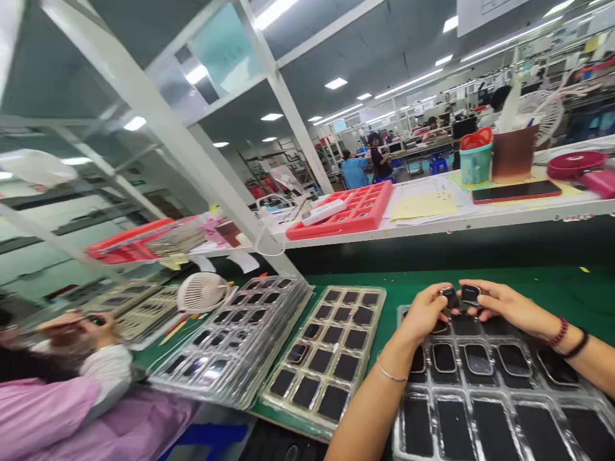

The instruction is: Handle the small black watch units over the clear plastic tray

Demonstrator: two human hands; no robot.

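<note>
Head view: both hands over clear tray, each pinching a small dark part.

L hand (425,310) fingers closed on a black part (450,296); R hand (504,306) fingers closed on a 2nd part (469,294). The 2 parts sit just beside each other, held above far edge of the near tray (485,410), w/ hands almost touching. Tray pockets under hands hold dark rounded-rect pieces; near-row pockets look flat black. L wrist has thin bangle, R wrist bead bracelets. Left of it a 2nd tray (331,352), mostly dark squares, then a tray stack (230,346). All on green mat (552,288). White fan (202,292) beyond stack. Far left: co-worker in pink sleeve (57,397), hands raised, blurred. Shelf behind: red tray (350,211), phone (516,191), teal cup (475,160).
</note>
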